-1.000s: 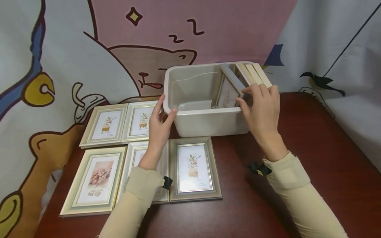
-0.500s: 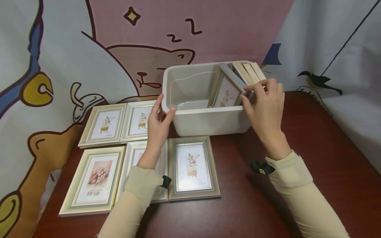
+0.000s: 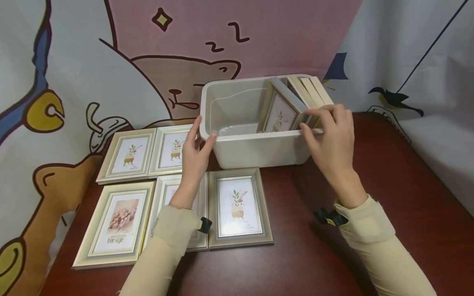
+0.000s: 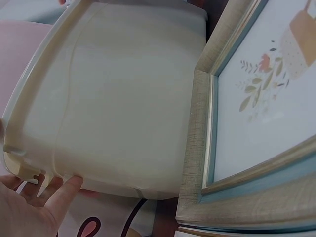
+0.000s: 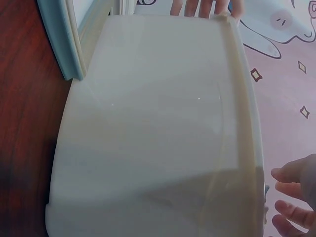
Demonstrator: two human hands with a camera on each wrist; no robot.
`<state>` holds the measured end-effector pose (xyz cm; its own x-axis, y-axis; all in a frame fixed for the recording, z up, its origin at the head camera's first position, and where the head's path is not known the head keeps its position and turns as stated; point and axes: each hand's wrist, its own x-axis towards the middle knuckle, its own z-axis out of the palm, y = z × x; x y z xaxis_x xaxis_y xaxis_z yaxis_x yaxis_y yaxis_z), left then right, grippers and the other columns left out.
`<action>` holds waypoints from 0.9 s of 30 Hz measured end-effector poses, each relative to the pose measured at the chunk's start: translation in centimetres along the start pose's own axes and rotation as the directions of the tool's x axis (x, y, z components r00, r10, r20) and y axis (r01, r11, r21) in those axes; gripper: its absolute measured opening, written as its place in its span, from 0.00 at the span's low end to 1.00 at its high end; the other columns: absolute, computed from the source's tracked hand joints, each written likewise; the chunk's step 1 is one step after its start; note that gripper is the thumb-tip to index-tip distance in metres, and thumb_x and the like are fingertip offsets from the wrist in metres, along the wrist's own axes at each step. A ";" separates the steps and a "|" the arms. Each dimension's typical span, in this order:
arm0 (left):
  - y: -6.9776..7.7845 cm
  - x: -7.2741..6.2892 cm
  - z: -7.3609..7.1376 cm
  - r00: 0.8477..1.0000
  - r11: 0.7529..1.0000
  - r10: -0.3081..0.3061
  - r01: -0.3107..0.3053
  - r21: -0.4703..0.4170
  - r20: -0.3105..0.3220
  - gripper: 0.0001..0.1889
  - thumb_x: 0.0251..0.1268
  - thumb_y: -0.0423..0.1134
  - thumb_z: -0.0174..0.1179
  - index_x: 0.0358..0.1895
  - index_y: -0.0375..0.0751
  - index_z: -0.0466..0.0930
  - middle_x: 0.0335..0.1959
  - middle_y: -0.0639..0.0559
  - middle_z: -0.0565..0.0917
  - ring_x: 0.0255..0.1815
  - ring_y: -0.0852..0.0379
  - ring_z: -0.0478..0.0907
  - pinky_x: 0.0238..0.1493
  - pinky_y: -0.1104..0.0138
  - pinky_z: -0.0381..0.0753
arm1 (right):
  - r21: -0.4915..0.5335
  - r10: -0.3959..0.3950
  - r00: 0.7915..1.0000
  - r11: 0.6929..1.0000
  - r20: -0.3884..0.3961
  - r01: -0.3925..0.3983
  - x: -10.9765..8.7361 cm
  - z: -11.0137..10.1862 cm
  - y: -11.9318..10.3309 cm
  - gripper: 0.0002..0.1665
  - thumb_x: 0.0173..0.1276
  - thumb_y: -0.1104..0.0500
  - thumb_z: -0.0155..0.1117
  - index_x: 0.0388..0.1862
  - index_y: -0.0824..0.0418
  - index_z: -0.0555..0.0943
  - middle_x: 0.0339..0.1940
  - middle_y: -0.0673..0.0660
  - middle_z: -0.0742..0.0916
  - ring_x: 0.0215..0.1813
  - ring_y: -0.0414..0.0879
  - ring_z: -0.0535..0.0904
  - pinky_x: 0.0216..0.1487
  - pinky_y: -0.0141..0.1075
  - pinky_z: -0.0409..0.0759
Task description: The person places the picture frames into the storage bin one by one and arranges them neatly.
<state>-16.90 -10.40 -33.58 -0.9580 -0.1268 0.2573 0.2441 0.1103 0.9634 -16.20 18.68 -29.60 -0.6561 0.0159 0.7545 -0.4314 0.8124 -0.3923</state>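
Note:
A white plastic bin [image 3: 259, 150] stands at the back of the table. My left hand [image 3: 194, 158] grips its left front corner, thumb on the front rim and fingers along the left side. My right hand [image 3: 333, 139] is over the bin's right front rim. Its thumb and index finger pinch the near top corner of a grey-edged picture frame [image 3: 279, 113], which stands tilted inside with its picture facing left. Several cream picture frames [image 3: 314, 90] stand on edge behind it. In the right wrist view, the right fingers [image 5: 291, 190] are curled beside the rim; what they hold is mostly hidden.
Several picture frames lie face up on the dark red table [image 3: 296, 263]: a flower-photo frame [image 3: 118, 226], a taupe frame [image 3: 240, 207], a cream frame [image 3: 129, 154] and white frames [image 3: 172, 150]. A cartoon-printed cloth [image 3: 289, 37] hangs right behind the bin.
The grey-edged frame has shifted slightly left at the top, away from the cream frames. My right hand has moved slightly right, its thumb now at the frame's edge. My left hand keeps its grip.

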 end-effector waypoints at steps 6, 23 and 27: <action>0.1 0.0 0.0 1.000 1.000 -0.005 0.005 0.000 0.000 0.34 0.71 0.39 0.58 0.78 0.48 0.58 0.73 0.42 0.67 0.68 0.45 0.74 0.65 0.59 0.80 | 0.019 0.015 1.000 1.000 0.001 -0.015 -0.7 -0.5 -0.3 0.16 0.64 0.62 0.70 0.51 0.63 0.85 0.47 0.67 0.80 0.45 0.62 0.69 0.44 0.50 0.64; 0.1 0.1 0.0 1.000 1.000 -0.005 0.005 0.001 0.002 0.34 0.71 0.39 0.58 0.78 0.48 0.58 0.73 0.41 0.68 0.67 0.44 0.75 0.66 0.55 0.79 | 0.061 -0.002 0.999 0.998 0.041 -0.001 -2.5 -1.2 -0.7 0.16 0.63 0.63 0.71 0.51 0.63 0.85 0.44 0.64 0.84 0.46 0.61 0.71 0.45 0.48 0.65; 0.1 0.1 -0.2 1.000 1.000 -0.002 0.002 0.004 0.000 0.34 0.71 0.39 0.59 0.78 0.47 0.59 0.71 0.40 0.68 0.68 0.42 0.74 0.66 0.57 0.79 | 0.075 -0.024 0.999 0.997 0.041 0.021 -3.1 -1.0 -0.8 0.16 0.63 0.64 0.71 0.50 0.63 0.85 0.42 0.63 0.84 0.46 0.61 0.72 0.46 0.50 0.66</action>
<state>-16.96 -10.59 -33.45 -0.9586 -0.1270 0.2549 0.2411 0.1142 0.9638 -13.17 18.59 -31.12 -0.6703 -0.0272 0.7416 -0.4899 0.7668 -0.4147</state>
